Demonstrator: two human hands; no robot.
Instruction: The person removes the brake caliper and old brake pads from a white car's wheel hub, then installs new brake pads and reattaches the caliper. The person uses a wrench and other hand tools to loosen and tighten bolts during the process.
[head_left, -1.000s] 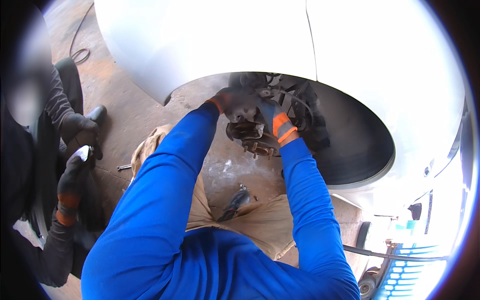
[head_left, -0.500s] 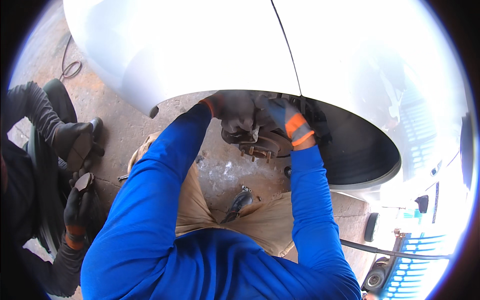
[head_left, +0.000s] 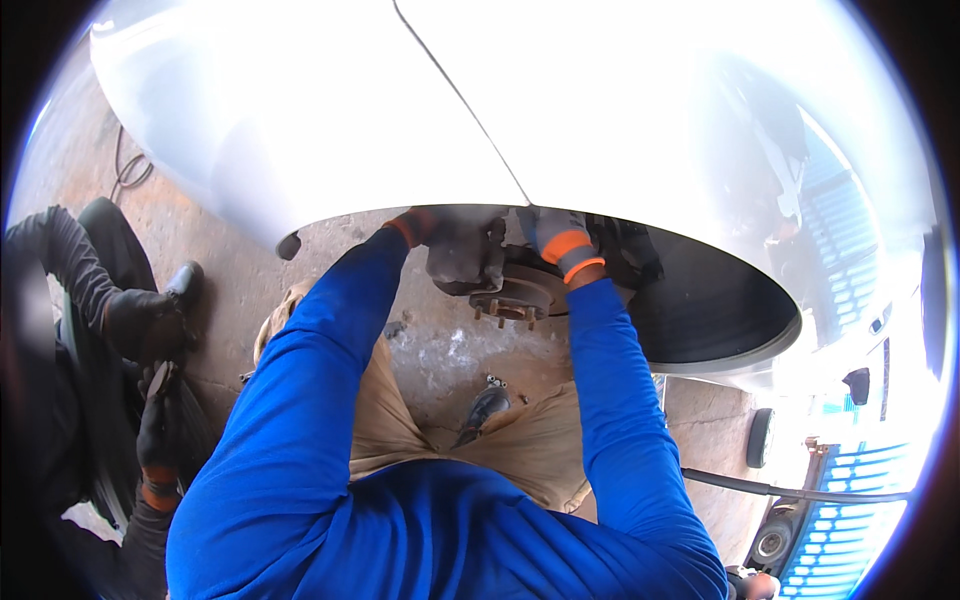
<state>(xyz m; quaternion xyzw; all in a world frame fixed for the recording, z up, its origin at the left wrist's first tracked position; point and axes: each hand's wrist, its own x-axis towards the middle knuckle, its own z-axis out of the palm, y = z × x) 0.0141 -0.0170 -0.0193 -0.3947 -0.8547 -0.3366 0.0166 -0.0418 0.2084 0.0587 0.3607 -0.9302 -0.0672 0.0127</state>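
Note:
Under the white car's fender edge (head_left: 440,206), both my gloved hands reach into the wheel arch. My left hand (head_left: 428,222), in a dark glove with an orange cuff, is beside a dark grey blocky part (head_left: 465,262) that looks like a brake caliper; its fingers are hidden. To the right of this part is my right hand (head_left: 560,235), in a grey glove with orange bands, its fingers also out of sight behind the fender edge. Below them the wheel hub (head_left: 515,297) shows bare studs sticking out. I cannot tell what either hand grips.
At the left a co-worker in dark clothes holds a small flat piece (head_left: 160,380) in a gloved hand (head_left: 158,432). A black cable (head_left: 130,172) coils on the concrete floor (head_left: 250,215). The black arch liner (head_left: 710,300) curves right. A loose wheel (head_left: 760,438) stands farther right.
My right hand has moved slightly left and down, going further behind the fender edge. The car and hub have shifted left in view. The co-worker's two hands have come closer together.

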